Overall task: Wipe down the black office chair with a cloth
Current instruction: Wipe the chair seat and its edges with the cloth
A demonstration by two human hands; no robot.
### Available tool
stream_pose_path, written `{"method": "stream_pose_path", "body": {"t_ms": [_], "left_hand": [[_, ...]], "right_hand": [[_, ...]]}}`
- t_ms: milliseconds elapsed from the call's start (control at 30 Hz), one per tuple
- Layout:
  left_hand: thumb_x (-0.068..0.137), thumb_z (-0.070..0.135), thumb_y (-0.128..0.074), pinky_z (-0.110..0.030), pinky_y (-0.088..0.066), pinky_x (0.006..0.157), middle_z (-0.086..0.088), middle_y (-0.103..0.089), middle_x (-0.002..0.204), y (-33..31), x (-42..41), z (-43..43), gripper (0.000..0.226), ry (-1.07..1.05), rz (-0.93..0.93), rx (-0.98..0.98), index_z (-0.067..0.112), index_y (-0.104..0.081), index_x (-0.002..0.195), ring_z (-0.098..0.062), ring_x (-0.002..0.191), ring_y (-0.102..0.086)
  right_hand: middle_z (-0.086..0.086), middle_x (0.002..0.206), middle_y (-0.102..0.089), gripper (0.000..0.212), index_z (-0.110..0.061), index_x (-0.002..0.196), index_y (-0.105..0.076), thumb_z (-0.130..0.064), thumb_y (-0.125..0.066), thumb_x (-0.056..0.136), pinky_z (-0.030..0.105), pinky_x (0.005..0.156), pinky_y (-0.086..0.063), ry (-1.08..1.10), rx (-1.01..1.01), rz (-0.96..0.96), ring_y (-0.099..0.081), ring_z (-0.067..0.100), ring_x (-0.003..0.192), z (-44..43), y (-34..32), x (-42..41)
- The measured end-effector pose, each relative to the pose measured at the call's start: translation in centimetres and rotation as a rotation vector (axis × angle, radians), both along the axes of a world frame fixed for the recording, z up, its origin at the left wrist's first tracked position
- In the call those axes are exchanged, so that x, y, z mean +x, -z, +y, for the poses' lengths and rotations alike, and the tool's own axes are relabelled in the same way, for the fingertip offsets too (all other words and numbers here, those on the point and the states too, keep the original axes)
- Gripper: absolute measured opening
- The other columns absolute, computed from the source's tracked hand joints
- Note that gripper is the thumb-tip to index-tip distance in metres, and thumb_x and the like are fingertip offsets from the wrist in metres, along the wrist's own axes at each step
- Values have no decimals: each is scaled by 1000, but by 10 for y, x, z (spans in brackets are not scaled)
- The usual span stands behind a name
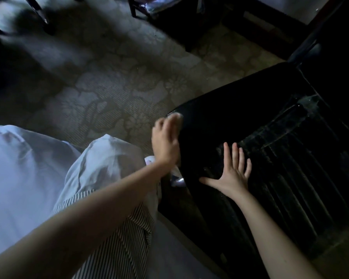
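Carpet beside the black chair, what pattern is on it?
Floral: the carpet has darker flowers on pale beige, clearest in the head view.

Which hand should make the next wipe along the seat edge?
Left. The left hand curls on what looks like the pale cloth at the chair seat's corner; the right hand lies flat on the seat, bare.

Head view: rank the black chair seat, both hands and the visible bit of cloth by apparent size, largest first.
1. Black chair seat.
2. Right hand and left hand: about alike; the left is blurred, so unranked.
3. Cloth: only a small pale bit shows at the left fingertips.
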State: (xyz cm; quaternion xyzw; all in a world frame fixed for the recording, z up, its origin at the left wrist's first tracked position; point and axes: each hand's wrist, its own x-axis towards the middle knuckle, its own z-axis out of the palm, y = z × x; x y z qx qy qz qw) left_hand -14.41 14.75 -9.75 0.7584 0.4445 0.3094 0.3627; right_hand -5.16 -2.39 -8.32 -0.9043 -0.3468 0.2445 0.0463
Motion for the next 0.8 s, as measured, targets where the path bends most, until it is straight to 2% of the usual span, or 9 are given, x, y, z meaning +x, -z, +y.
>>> {"method": "stream_pose_path", "body": {"t_ms": [100, 267, 400, 500, 633, 700, 800], "left_hand": [[94, 18, -51, -22, -29, 92, -5, -52, 124, 11, 9, 42, 29, -252, 27, -201, 24, -60, 121, -21, 111, -47], [91, 8, -47, -18, -27, 94, -7, -52, 124, 35, 21, 47, 34, -150, 1, -245, 18, -62, 120, -22, 114, -45], [86, 9, -43, -14, -27, 92, -11, -53, 122, 40, 22, 43, 38, -193, -45, -258, 15, -62, 118, -23, 111, -47], [89, 6, -44, -1, -23, 87, -7, -49, 124, 38, 21, 33, 39, -188, -74, -279, 19, -60, 121, -15, 109, -42], [89, 1, -44, 4, -18, 87, -5, -46, 127, 36, 18, 11, 42, -196, -102, -323, 20, -59, 123, -9, 109, -37], [87, 4, -43, -1, -21, 92, -6, -48, 125, 36, 16, 1, 42, -173, -109, -317, 20, -59, 122, -11, 109, -40], [85, 15, -39, -25, -32, 101, -4, -48, 124, 38, 14, -10, 43, -122, -124, -325, 21, -59, 122, -17, 113, -44]], "right_hand": [[0, 153, 30, 127, -33, 136, 32, -77, -61, 61, 39, 109, 20, -5, -6, 22, 30, 15, 138, 0, 0, 1], [0, 152, 31, 126, -35, 132, 33, -77, -61, 60, 38, 108, 22, 11, 0, 40, 31, 13, 137, 1, -1, 0], [0, 152, 31, 126, -35, 132, 33, -75, -63, 61, 40, 109, 21, 19, -12, 38, 30, 15, 138, 5, 0, -1], [1, 153, 30, 127, -33, 137, 30, -74, -63, 61, 40, 109, 21, 30, -2, 33, 30, 16, 138, 7, 2, -2], [2, 154, 28, 128, -29, 144, 23, -73, -64, 62, 39, 109, 20, 56, 10, 14, 27, 16, 139, 12, 2, -2], [3, 154, 27, 128, -27, 146, 21, -72, -65, 62, 40, 109, 19, 72, 15, 6, 26, 17, 140, 17, 3, -2], [2, 154, 26, 128, -27, 146, 20, -71, -66, 62, 41, 110, 18, 101, 9, 0, 25, 18, 140, 24, 3, -1]]}}
